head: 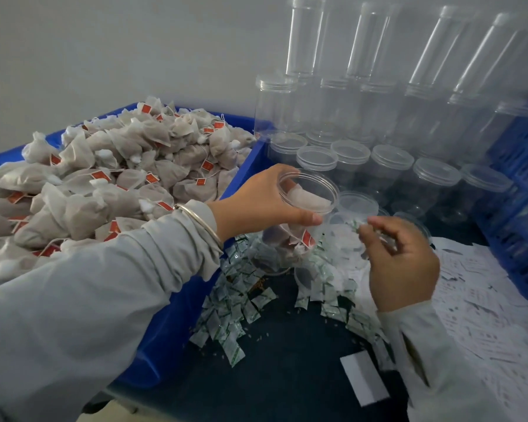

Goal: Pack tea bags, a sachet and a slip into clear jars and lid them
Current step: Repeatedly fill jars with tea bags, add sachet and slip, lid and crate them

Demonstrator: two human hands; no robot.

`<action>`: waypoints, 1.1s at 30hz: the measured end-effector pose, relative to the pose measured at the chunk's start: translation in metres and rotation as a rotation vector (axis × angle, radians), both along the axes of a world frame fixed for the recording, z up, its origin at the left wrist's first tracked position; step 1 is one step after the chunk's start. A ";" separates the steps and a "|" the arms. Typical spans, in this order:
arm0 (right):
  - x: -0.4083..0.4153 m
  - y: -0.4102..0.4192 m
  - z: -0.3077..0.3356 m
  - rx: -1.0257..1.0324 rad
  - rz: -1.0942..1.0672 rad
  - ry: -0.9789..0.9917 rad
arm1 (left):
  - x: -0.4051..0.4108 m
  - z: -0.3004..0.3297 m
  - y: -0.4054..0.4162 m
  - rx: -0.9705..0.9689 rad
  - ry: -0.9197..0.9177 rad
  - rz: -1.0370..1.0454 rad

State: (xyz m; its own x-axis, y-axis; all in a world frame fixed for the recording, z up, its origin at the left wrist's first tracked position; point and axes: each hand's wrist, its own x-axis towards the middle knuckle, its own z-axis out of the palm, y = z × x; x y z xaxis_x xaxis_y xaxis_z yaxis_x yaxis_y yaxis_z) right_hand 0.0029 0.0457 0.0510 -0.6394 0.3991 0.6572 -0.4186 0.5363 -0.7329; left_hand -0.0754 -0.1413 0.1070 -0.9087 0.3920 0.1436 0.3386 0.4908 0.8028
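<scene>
Jar (299, 220), open-topped with tea bags (307, 200) inside, sits tilted in the left hand (256, 205), fingers wrapped round its rim, above the sachets (235, 303). Right hand (400, 257) beside it pinches a sachet (356, 224), fingers curled.

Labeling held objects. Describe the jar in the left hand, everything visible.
The jar is clear plastic, cylindrical, with a threaded rim and no lid. It is tilted, its mouth facing up toward the camera. Inside lie several tea bags, one with a red tag. The left hand grips it near the rim, above the sachets. The right hand is close beside it, not touching.
</scene>
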 end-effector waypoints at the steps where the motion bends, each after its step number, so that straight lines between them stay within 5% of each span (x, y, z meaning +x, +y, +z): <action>1: 0.000 0.002 0.011 0.018 -0.033 0.050 | 0.001 0.000 0.001 -0.022 0.009 -0.017; 6: -0.003 -0.008 0.050 0.073 0.045 0.194 | 0.006 0.000 0.004 -0.086 0.023 -0.072; 12: -0.008 -0.026 0.040 0.349 0.116 0.143 | 0.011 -0.001 0.010 -0.068 0.032 -0.098; 21: 0.004 -0.003 0.038 0.271 0.098 0.094 | 0.017 -0.001 0.015 -0.031 0.007 -0.078; 25: 0.033 0.025 0.021 0.312 0.050 -0.025 | 0.020 0.001 0.020 -0.022 0.020 -0.034; 33: 0.121 0.041 -0.054 0.828 0.303 -0.503 | 0.020 0.001 0.039 0.015 0.011 0.003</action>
State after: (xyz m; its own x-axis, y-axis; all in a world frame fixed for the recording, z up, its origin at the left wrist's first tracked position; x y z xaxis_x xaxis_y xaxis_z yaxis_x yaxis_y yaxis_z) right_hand 0.1243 0.0864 -0.0028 -0.9168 -0.2844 0.2803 -0.3665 0.8781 -0.3077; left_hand -0.0551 -0.1026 0.1079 -0.9080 0.3872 0.1599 0.3464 0.4794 0.8063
